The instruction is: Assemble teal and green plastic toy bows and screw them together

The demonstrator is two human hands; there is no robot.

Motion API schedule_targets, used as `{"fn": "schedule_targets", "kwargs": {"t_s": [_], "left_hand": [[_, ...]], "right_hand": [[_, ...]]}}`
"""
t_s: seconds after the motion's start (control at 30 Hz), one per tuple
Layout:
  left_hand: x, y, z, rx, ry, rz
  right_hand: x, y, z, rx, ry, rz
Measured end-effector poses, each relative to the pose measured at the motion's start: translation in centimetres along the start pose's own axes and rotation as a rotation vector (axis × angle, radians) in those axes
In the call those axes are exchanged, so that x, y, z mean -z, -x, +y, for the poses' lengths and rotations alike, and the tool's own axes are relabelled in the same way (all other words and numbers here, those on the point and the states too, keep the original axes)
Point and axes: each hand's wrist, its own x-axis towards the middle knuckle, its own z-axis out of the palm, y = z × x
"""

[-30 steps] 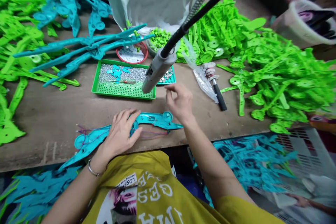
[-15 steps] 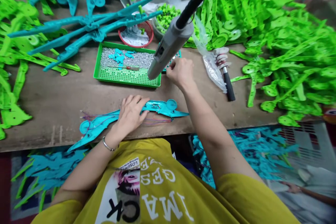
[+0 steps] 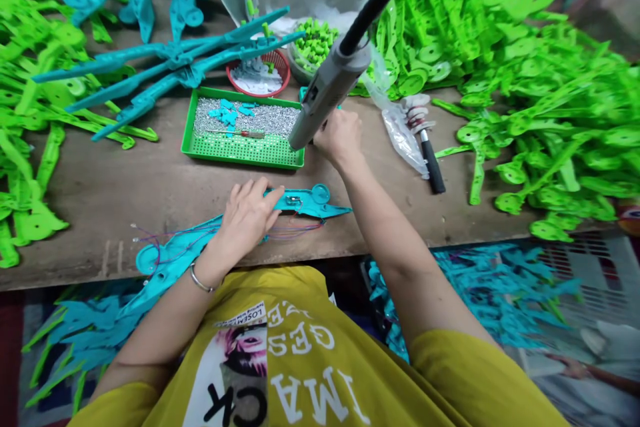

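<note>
A long blue plastic shell (image 3: 310, 200) with thin red and blue wires lies at the table's front edge. Across its middle rests my left hand (image 3: 249, 217), its fingers curled over the far edge and the thumb along the top. My right hand (image 3: 343, 137) is closed, at a small blue tray (image 3: 303, 92) mostly hidden behind the hanging grey electric screwdriver (image 3: 327, 87). The screwdriver's body covers my right fingertips, so whatever they pinch is out of sight. Left of it sits a green tray (image 3: 240, 155) of small metal screws, with blue pieces and a hand screwdriver (image 3: 245, 134).
Bright green plastic parts (image 3: 540, 100) pile up on the right, more on the left. Crossed blue shells (image 3: 175, 57) lie behind the green tray, near a red basket (image 3: 286, 77). A black-handled tool (image 3: 433, 163) and plastic bag (image 3: 403, 137) lie right. Another person's hand (image 3: 570, 367) shows lower right.
The blue shell has shifted left and slightly toward me under my left hand. My right hand has moved slightly left, its fingers now behind the electric screwdriver.
</note>
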Motion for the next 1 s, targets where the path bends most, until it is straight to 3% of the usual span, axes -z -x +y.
{"fn": "schedule_targets", "kwargs": {"t_s": [0.13,0.23,0.33,0.5,0.6,1.0], "left_hand": [[0.9,-0.3,-0.4,-0.006,-0.033,-0.027],[2.1,-0.4,-0.3,-0.016,-0.043,-0.030],[3.2,-0.5,0.2,-0.023,-0.088,-0.020],[4.0,-0.6,1.8,-0.001,-0.138,-0.002],[4.2,-0.7,2.6,0.029,-0.154,-0.025],[4.2,-0.2,3.4,0.046,-0.198,0.019]], "right_hand": [[1.3,0.0,0.4,-0.004,-0.108,-0.024],[2.7,1.5,0.4,-0.036,-0.348,0.036],[4.4,5.4,-0.7,-0.140,-0.690,0.043],[5.9,12.4,-3.9,-0.249,-0.975,-0.137],[5.7,14.1,-5.0,-0.303,-1.009,-0.135],[5.5,15.5,-5.6,-0.313,-0.852,-0.090]]}}
